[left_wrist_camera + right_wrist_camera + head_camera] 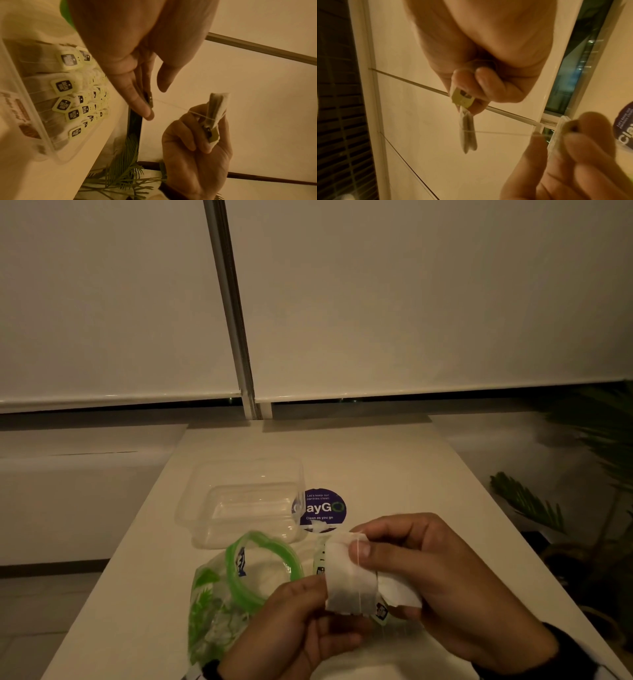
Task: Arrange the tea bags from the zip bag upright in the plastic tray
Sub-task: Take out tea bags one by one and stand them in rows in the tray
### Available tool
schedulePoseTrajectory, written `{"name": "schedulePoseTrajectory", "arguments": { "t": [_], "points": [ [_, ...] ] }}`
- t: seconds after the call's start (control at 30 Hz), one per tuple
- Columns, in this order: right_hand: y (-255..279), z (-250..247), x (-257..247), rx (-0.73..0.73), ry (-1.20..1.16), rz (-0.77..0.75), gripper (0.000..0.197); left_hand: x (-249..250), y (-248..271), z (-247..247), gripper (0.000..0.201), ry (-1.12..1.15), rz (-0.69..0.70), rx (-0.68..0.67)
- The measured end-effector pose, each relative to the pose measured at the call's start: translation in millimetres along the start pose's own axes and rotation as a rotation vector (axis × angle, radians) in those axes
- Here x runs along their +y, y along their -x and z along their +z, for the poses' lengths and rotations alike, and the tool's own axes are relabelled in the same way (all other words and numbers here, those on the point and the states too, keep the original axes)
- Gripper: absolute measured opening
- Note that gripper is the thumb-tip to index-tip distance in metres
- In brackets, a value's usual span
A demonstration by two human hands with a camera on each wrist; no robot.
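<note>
A white tea bag point(346, 573) is held above the table between both hands. My right hand point(359, 546) pinches its top, thumb on the front, with a yellow-green tag point(461, 98) under the fingers. My left hand point(318, 587) pinches a dark tag point(150, 99); a thin string point(171, 105) runs from it to the tea bag point(217, 108). The zip bag point(219, 597), with green zip and mouth open, lies left of my hands and holds several tagged tea bags point(67, 86). The clear plastic tray point(205, 508) sits behind it; I see no tea bags in it.
A round purple sticker point(325, 508) lies on the white table point(394, 474), right of the tray. Window blinds hang behind the table's far edge. Plant fronds point(527, 501) stand off the table's right side.
</note>
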State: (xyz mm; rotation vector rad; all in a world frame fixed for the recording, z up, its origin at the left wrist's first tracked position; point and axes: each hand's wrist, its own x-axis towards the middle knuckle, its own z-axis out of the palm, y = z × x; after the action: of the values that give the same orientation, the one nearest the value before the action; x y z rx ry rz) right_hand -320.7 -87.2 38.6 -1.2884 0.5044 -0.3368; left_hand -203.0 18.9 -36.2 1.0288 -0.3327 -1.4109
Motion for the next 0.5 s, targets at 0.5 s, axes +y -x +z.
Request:
{"name": "schedulePoseTrajectory", "arguments": {
  "t": [0.5],
  "points": [
    [-11.0, -2.7, 35.6, 0.087, 0.085, 0.267, 0.011, 40.7, 9.7, 2.2, 0.012, -0.586, 0.7, 0.093]
  ]
}}
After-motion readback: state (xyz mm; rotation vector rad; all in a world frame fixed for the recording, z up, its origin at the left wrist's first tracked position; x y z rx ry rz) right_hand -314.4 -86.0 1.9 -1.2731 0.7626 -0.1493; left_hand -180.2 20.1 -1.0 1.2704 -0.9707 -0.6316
